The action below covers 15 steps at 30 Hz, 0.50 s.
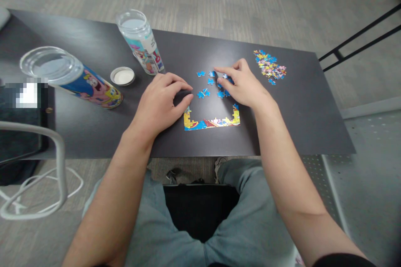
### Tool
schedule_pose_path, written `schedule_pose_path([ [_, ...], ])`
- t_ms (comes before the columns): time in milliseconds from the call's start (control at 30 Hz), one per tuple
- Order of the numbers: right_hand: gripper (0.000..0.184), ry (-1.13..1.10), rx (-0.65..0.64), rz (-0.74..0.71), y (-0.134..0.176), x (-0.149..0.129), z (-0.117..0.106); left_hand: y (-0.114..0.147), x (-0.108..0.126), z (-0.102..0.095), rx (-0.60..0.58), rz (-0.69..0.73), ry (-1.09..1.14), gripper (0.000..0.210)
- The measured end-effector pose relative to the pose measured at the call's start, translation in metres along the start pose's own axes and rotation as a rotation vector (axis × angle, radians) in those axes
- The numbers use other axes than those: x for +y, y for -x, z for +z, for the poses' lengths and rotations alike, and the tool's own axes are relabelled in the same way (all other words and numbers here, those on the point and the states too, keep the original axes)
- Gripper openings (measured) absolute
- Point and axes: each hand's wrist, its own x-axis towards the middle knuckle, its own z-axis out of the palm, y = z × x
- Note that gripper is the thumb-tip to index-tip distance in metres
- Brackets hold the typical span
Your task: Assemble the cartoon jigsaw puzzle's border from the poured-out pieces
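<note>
My left hand (163,102) rests on the dark table, thumb and fingers apart and nothing held, by the upper left end of a partly joined jigsaw border (208,124). This border makes a U shape with a yellow, blue and red bottom row. Over a group of loose blue puzzle pieces (204,93), my right hand (242,83) pinches a puzzle piece (220,75), its greyish side showing between thumb and index finger. The hand partly hides some blue pieces. Farther right lies a heap of mixed puzzle pieces (270,66).
Two clear jars with cartoon labels, a tall jar (94,81) and another jar (142,46), stand at the left. Between them lies a round white lid (123,76). A black device (21,133) and a white cable (61,167) are at far left. The table's front edge (203,156) is near my lap.
</note>
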Motion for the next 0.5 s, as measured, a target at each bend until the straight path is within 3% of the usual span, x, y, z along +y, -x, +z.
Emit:
schedule_pose_path([
  [167, 0.046, -0.003, 0.065, 0.031, -0.002, 0.022, -0.007, 0.001, -0.002, 0.001, 0.007, -0.009, -0.006, 0.024],
  [333, 0.026, 0.015, 0.105, 0.094, -0.005, 0.037, -0.017, 0.001, -0.004, 0.001, 0.008, -0.009, 0.012, 0.023],
  [500, 0.016, 0.029, 0.09, 0.068, -0.006, 0.031, -0.015, 0.001, -0.003, 0.0, -0.002, -0.013, 0.005, 0.022],
])
